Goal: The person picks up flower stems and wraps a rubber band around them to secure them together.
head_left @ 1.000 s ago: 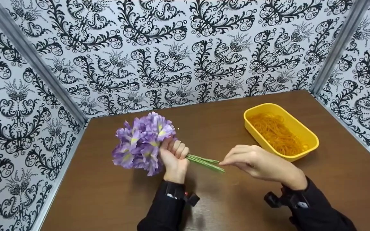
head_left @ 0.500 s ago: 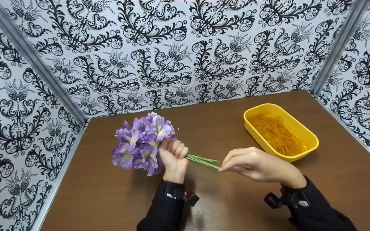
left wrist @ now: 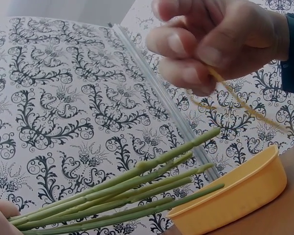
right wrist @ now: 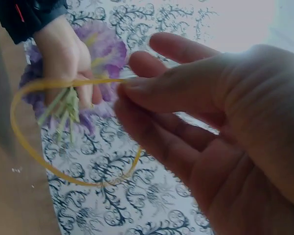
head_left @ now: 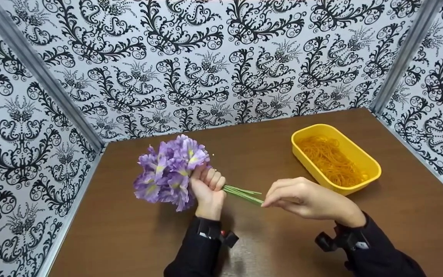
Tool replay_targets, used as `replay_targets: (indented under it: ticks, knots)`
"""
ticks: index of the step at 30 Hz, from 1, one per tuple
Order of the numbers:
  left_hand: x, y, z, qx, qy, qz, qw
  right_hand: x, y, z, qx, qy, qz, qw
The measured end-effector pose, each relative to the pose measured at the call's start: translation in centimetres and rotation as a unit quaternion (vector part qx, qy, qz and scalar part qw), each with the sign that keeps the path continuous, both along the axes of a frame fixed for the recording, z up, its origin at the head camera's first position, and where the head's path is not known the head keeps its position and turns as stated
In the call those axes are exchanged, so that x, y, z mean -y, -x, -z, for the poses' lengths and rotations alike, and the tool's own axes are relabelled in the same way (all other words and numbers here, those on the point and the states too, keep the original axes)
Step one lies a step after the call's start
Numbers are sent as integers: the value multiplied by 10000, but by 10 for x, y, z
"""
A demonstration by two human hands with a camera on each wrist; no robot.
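Bouquet [head_left: 165, 173] of purple irises, artificial by the look, leftmost in the work and held over the brown table [head_left: 129, 234]. Petals thin, ruffled, cloth-like, yellow at the throats.

Left hand [head_left: 209, 184] just beside the blooms, fingers curled snugly round the upper stems [left wrist: 169, 154], leaving the lower lengths bare. Stems slim, green, slightly knobbly, probably coated plastic; ends uneven and fanning apart. Best practice, I judge: a firm fist here and the tips squeezed closer, so that none strays outside a loop.

Right hand [head_left: 302, 198] next along. From the head its fingertips seem to meet the stem ends; the left wrist view shows a gap. Thumb and forefinger pinch a yellow rubber band [right wrist: 44, 85], other fingers loosely bent. Band thin, glossy, hanging as a slack rounded loop, not around the stems. A pinch at one spot looks sound; a second finger inside would spread it wider. Main risk: snagging on a splayed tip.

Far right, yellow tub [head_left: 356, 154], oblong, round-cornered, smooth, plastic-looking. Inside, a tangled amber heap of rubber bands [head_left: 331, 161].
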State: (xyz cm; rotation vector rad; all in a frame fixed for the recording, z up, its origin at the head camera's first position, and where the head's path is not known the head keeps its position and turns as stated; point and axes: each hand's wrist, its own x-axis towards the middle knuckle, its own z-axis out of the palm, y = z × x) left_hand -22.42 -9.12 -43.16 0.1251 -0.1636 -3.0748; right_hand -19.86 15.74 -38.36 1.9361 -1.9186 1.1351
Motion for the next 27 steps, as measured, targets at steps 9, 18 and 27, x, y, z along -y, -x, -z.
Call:
replay_targets:
  ticks: [9,18,27]
  knots:
    - [-7,-3,3,6,154,77,9999,17,0,8,-156,394,307,9986]
    - [-15,-6,9,-439,324,184,9983,23,-1,13,-595,589,792,9933]
    - [-19,-5,8,141,383,193,9990,27,3,16,-864,839,933,9883]
